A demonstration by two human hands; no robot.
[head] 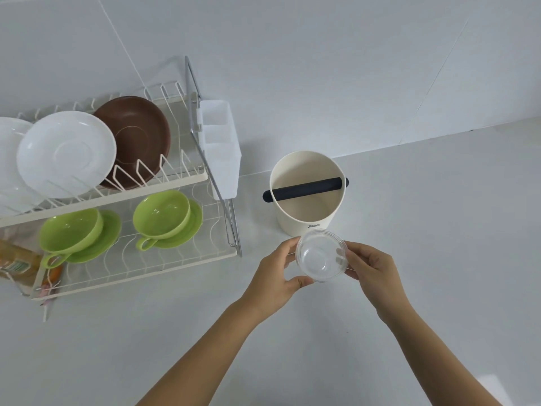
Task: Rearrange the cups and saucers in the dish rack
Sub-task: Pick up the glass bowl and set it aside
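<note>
Between my hands, above the worktop (pixel 409 230) right of the dish rack (pixel 131 259), sits a clear glass saucer (pixel 320 256), left hand (pixel 275 276) and right hand (pixel 371 271) pinching its rim. Slippery glass could drop; swinging leftward might knock the cream canister (pixel 307 191).

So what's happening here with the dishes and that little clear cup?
A person is holding a small clear cup in both hands, left hand and right hand, above the white counter, in front of a cream canister with a black bar across its top. To the left stands a two-tier dish rack: white saucers and a brown saucer stand upright on top, and two green cups sit on green saucers below.
</note>
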